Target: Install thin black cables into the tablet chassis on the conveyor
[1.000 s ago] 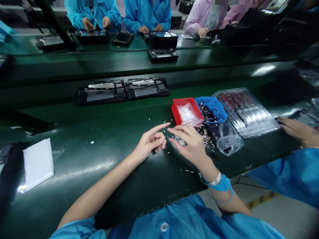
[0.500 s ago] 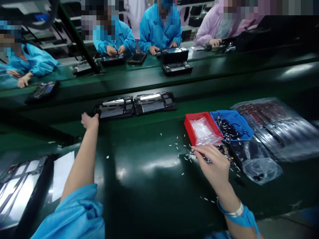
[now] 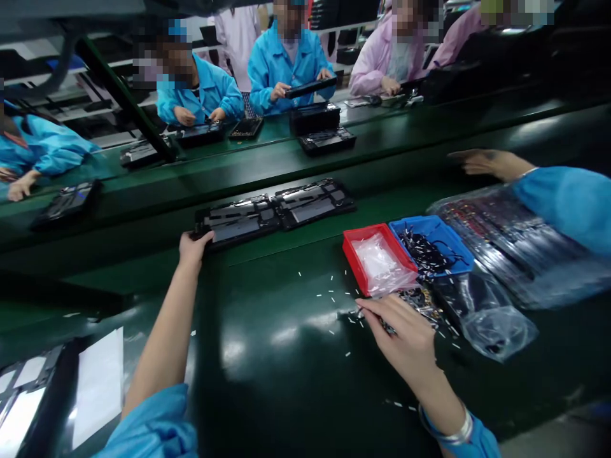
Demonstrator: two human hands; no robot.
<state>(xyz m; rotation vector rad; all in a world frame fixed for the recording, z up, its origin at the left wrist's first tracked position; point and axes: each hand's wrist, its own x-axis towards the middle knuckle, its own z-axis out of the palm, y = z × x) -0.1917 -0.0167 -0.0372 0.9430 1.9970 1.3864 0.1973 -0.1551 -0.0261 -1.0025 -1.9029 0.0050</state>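
Observation:
My left hand (image 3: 193, 245) is stretched far forward and grips the near left corner of a black device frame (image 3: 236, 220) lying on the green belt. A second black frame (image 3: 312, 202) lies touching it on the right. My right hand (image 3: 398, 331) rests near the bench front with fingers pinched together on a small part that I cannot make out. It sits among scattered white bits (image 3: 334, 299) and just below a red bin (image 3: 370, 257) holding a clear bag. A blue bin (image 3: 432, 245) of small black parts stands beside the red one.
A clear bag (image 3: 482, 315) and a plastic blister tray (image 3: 520, 245) lie to the right, with a co-worker's blue sleeve (image 3: 568, 200) over them. White paper (image 3: 98, 381) and a black tray (image 3: 26, 397) sit at the near left. Several people work across the belt.
My left hand left my right hand, reached forward and took hold of the left black frame's corner. My right hand stayed low by the red bin. A co-worker's arm came in at the right.

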